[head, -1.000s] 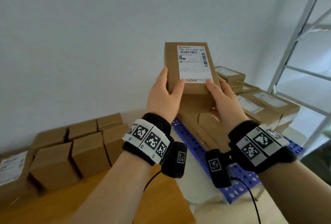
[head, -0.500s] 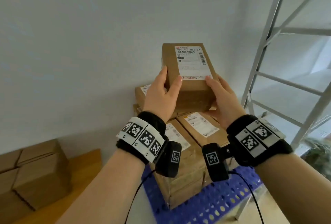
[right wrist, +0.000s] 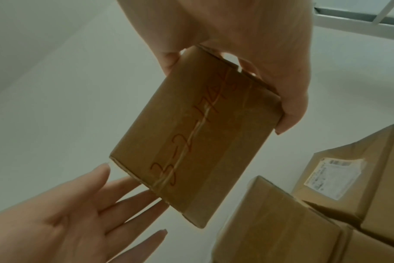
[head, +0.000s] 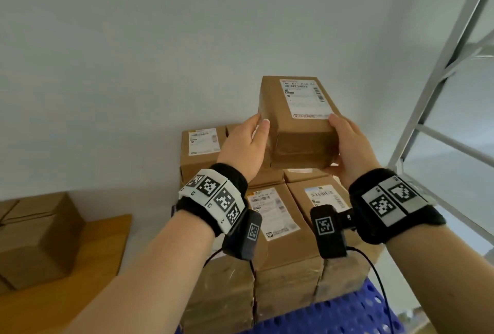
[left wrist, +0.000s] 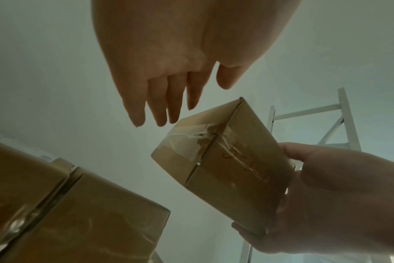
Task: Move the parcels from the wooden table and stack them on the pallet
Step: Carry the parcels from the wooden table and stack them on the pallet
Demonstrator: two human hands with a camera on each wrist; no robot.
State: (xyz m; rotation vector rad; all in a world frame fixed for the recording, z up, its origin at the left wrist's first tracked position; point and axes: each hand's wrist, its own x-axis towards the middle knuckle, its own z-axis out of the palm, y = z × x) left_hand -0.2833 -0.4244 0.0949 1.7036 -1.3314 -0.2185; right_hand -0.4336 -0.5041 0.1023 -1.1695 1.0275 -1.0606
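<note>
Gripping one parcel (head: pixel 296 125), right hand (head: pixel 352 146); left hand (head: pixel 244 143) open beside it.

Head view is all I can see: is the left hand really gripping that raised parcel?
Observer: No. The right wrist view shows the left hand flat, its fingers straight at the parcel's edge, not curled round it.
Visitor: So what carries it?
Observer: The right hand. In the left wrist view it clasps one end, thumb on one side and fingers on the other.
Visitor: Anything underneath that I miss?
Observer: Red handwriting runs along a taped seam on the underside.
</note>
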